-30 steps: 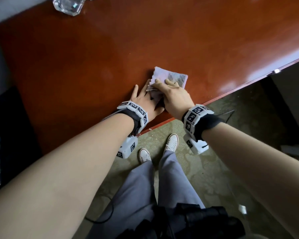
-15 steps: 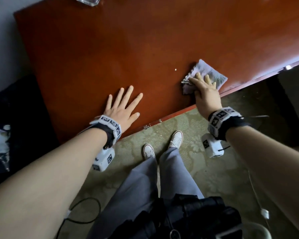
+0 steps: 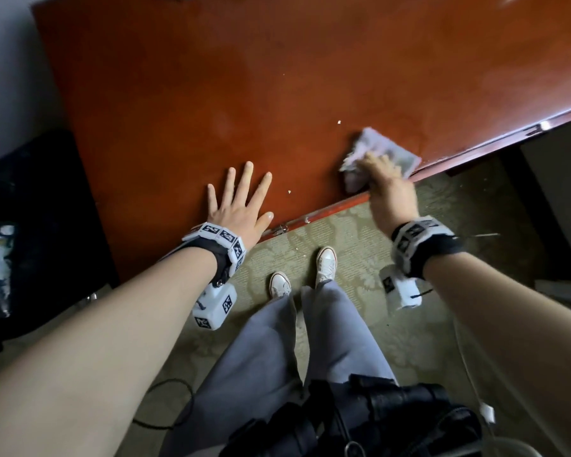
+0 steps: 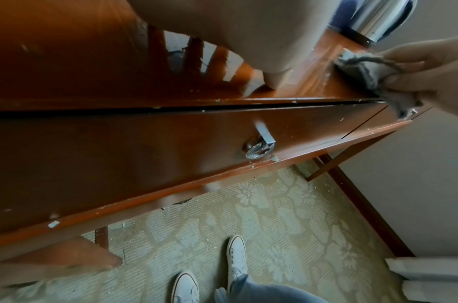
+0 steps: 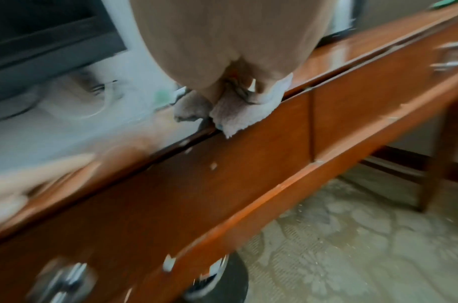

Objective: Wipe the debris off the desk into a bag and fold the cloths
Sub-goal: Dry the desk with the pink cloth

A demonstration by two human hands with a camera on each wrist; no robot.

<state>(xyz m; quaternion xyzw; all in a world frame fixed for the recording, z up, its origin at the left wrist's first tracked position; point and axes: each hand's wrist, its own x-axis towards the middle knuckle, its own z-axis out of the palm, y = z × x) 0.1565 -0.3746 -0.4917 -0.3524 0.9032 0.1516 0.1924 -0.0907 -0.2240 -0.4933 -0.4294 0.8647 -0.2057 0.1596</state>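
A small pale grey cloth (image 3: 379, 150) lies bunched at the front edge of the red-brown desk (image 3: 277, 77). My right hand (image 3: 386, 186) sits on top of it, fingers curled into the fabric. The left wrist view shows the cloth (image 4: 365, 69) pinched in those fingers (image 4: 430, 67). In the right wrist view a corner of the cloth (image 5: 235, 114) hangs over the desk edge. My left hand (image 3: 241, 206) rests flat on the desk, fingers spread, well left of the cloth. Small pale crumbs (image 3: 339, 122) (image 3: 289, 191) lie on the wood between and beyond the hands.
A drawer with a metal handle (image 4: 261, 143) sits under the desktop. Crumbs are scattered on the patterned carpet (image 3: 343, 232) by my white shoes (image 3: 325, 262). A dark chair or bag (image 3: 30, 209) stands left of the desk, a metal kettle (image 4: 381, 16) at its far end.
My left hand let go of the cloth and settled flat on the desk to the left. My right hand dragged the cloth rightward and down to the front edge.
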